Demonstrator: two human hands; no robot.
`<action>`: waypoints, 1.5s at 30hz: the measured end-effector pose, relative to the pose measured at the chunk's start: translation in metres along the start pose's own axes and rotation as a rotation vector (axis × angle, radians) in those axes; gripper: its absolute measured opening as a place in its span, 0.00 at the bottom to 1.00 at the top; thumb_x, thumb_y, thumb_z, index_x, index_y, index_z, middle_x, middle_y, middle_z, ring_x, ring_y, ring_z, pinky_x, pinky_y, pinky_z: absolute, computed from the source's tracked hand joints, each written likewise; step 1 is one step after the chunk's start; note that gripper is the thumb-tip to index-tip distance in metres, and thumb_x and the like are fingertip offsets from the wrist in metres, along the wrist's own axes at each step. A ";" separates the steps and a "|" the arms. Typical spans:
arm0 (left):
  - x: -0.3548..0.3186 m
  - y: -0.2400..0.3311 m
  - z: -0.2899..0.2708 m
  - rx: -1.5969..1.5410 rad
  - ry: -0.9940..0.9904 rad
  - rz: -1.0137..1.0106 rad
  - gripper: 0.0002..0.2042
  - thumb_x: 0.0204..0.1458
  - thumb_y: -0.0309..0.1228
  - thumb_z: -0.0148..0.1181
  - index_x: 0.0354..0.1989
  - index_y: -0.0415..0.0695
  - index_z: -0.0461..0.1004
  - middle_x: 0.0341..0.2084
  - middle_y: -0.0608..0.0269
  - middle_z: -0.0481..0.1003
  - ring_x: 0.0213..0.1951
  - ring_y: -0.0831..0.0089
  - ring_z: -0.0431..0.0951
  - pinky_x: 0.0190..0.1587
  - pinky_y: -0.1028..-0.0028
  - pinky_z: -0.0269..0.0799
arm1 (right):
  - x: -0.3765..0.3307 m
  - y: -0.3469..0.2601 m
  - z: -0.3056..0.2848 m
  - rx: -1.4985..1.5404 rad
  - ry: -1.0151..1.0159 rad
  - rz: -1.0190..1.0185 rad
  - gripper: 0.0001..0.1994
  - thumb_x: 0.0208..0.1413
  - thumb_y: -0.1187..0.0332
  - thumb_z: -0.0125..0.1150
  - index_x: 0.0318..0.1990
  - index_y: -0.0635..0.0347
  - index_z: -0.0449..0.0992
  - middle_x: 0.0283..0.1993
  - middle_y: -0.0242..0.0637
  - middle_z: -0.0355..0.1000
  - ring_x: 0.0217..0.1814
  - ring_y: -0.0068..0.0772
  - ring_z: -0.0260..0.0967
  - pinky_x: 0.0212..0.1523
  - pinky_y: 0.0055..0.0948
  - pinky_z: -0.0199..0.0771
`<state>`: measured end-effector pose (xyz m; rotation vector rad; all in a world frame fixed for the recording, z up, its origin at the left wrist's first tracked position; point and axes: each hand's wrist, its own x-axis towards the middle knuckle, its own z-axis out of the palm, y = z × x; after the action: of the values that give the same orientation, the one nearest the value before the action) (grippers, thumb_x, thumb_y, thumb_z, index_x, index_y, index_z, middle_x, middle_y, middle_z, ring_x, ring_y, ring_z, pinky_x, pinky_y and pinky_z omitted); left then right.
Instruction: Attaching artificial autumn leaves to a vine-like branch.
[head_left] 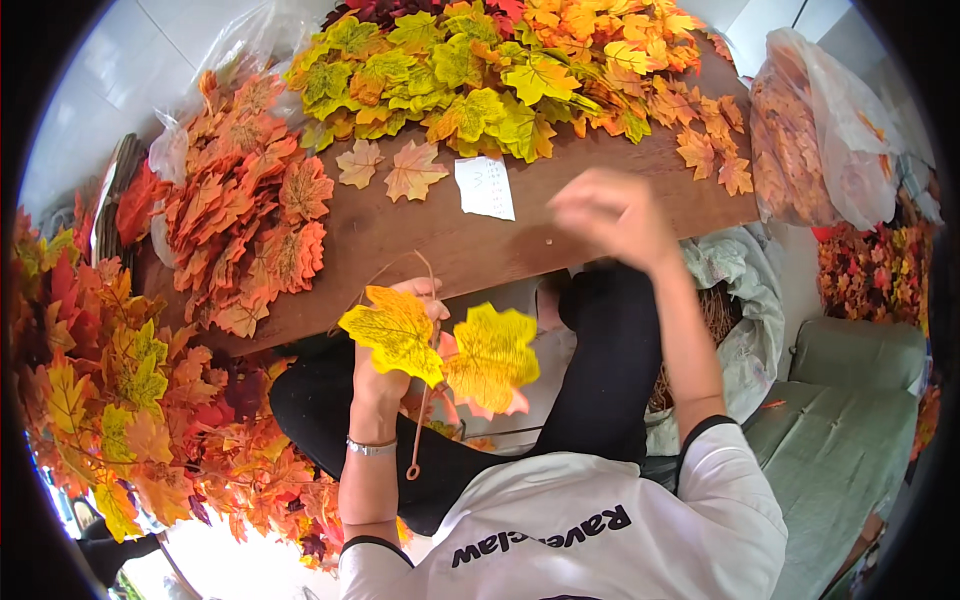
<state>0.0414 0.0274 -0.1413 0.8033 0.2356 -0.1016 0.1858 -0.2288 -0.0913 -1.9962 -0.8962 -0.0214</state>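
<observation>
"Shirt (620, 555) nearest. Hands?"

"Left hand (377, 368) clamps a stem (419, 430) with yellow leaves (495, 350), by the surface's (430, 232) near edge; right hand (618, 215) blurred, grip unclear."

"What crowds round?"

"Paper (485, 188) farther; orange leaves (245, 200) left, greenish leaves (458, 62) far."

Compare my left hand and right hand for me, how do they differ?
The left hand holds a brown stem with yellow leaves; nothing clearly shows in the right hand. The left hand has a bracelet at its wrist; the right hand has none showing. The left hand looks fairly sharp, while the right hand is blurred. Both are ungloved.
</observation>
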 end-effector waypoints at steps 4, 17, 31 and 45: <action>0.003 0.003 0.016 0.209 -0.051 -0.031 0.09 0.47 0.17 0.55 0.39 0.34 0.70 0.26 0.62 0.73 0.29 0.78 0.73 0.34 0.81 0.70 | 0.002 0.143 -0.113 -0.431 0.423 0.239 0.09 0.51 0.68 0.57 0.34 0.65 0.76 0.32 0.34 0.74 0.33 0.21 0.70 0.37 0.21 0.67; 0.014 -0.010 0.025 0.184 -0.147 -0.090 0.07 0.49 0.21 0.54 0.37 0.38 0.70 0.29 0.58 0.75 0.29 0.79 0.72 0.35 0.82 0.68 | 0.066 0.220 -0.158 -0.554 0.448 0.236 0.09 0.48 0.70 0.55 0.37 0.61 0.76 0.37 0.45 0.73 0.40 0.41 0.71 0.39 0.32 0.70; 0.006 -0.006 0.026 -0.011 -0.347 -0.094 0.12 0.51 0.29 0.55 0.42 0.38 0.70 0.33 0.51 0.75 0.35 0.67 0.77 0.40 0.73 0.73 | 0.023 0.212 -0.201 0.430 0.625 0.524 0.10 0.51 0.72 0.57 0.39 0.69 0.72 0.33 0.34 0.73 0.30 0.23 0.70 0.31 0.19 0.70; -0.002 -0.002 0.022 0.196 -0.349 0.120 0.08 0.47 0.29 0.59 0.30 0.36 0.75 0.22 0.48 0.75 0.22 0.69 0.76 0.24 0.76 0.73 | -0.017 0.090 -0.092 1.376 0.388 0.389 0.09 0.51 0.77 0.56 0.41 0.68 0.71 0.33 0.37 0.70 0.30 0.22 0.66 0.28 0.14 0.69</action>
<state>0.0426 0.0104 -0.1274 0.9775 -0.1551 -0.1515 0.2568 -0.3354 -0.1105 -0.7692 -0.1016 0.3291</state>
